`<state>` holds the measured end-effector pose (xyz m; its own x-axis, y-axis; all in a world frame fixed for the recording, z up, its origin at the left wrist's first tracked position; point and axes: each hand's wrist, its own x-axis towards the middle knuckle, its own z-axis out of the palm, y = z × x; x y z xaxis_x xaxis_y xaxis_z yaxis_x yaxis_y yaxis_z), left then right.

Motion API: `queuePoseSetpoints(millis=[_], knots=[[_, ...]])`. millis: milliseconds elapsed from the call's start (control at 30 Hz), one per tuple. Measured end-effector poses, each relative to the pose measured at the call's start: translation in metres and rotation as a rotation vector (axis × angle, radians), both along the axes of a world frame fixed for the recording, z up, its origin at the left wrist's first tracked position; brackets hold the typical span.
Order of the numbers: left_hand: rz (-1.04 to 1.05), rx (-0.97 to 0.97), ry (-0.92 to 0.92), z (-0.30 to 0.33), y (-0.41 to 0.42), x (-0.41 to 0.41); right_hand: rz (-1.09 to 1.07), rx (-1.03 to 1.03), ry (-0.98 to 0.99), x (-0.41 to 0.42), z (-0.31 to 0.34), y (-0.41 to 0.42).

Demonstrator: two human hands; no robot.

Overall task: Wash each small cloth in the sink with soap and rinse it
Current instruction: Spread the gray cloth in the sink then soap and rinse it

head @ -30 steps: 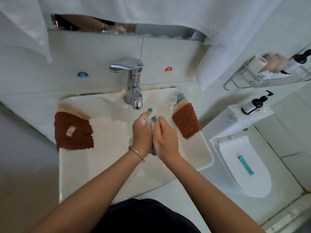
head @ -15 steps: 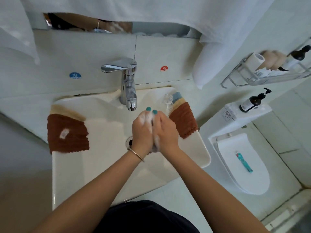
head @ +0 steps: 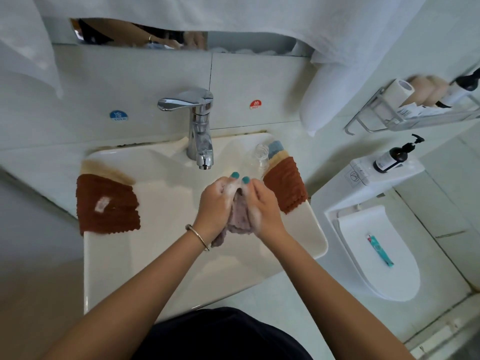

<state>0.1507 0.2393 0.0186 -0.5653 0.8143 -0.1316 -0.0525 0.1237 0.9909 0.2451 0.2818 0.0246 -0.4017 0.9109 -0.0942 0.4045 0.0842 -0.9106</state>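
Over the white sink (head: pixel 124 266), my left hand (head: pixel 217 203) and my right hand (head: pixel 265 206) press a soapy purple cloth (head: pixel 240 216) between them. Foam covers the fingers. The cloth hangs down between the palms. The chrome tap (head: pixel 200 133) stands just behind the hands; no water shows from its spout. A brown cloth (head: pixel 106 203) lies on a beige one on the sink's left rim. On the right rim lies a stack with a brown cloth (head: pixel 284 187) on top of beige and blue ones.
A clear bottle (head: pixel 259 155) stands on the sink's right rim by the stack. A dark pump bottle (head: pixel 394 155) sits on the toilet tank and a teal tube (head: pixel 380 252) on the toilet lid. White towels hang above; a wire shelf (head: pixel 415 115) is at right.
My palms have parted slightly, so the purple cloth now shows between them. The hands stay in front of the tap, rubbing.
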Motion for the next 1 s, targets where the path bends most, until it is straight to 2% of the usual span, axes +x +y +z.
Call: queuePoseSetpoints(millis=[100, 167, 267, 333, 433, 533, 733, 800, 867, 933, 1000], knots=[[-0.175, -0.007, 0.132, -0.008, -0.012, -0.03, -0.055, -0.232, 0.15, 0.017, 0.002, 0.015], [-0.312, -0.035, 0.207, -0.011, -0.02, -0.055, 0.035, -0.283, 0.201, 0.03, 0.004, 0.017], [-0.512, -0.082, 0.207, -0.01, -0.031, -0.08, 0.15, -0.276, 0.224, 0.042, 0.006, 0.021], [-0.568, -0.127, 0.249, -0.008, -0.036, -0.091, 0.199, -0.266, 0.261, 0.047, 0.004, 0.026], [-0.52, -0.171, 0.402, -0.015, -0.038, -0.105, 0.271, -0.271, 0.302, 0.048, 0.001, 0.026], [-0.493, -0.257, 0.491, -0.024, -0.04, -0.115, 0.278, -0.273, 0.234, 0.041, -0.011, 0.022], [-0.509, -0.44, 0.568, -0.057, -0.025, -0.131, 0.209, -0.482, 0.145, 0.033, -0.057, 0.025], [-0.52, -0.542, 0.666, -0.08, -0.018, -0.131, 0.172, -0.428, 0.044, 0.027, -0.076, 0.027], [-0.538, -0.611, 0.827, -0.105, -0.016, -0.127, 0.184, -0.328, -0.139, 0.023, -0.096, 0.028], [-0.537, -0.553, 0.944, -0.126, -0.022, -0.121, 0.207, -0.185, -0.309, 0.021, -0.117, 0.03], [-0.489, -0.44, 0.954, -0.137, -0.03, -0.114, 0.168, -0.054, -0.455, 0.022, -0.137, 0.03]])
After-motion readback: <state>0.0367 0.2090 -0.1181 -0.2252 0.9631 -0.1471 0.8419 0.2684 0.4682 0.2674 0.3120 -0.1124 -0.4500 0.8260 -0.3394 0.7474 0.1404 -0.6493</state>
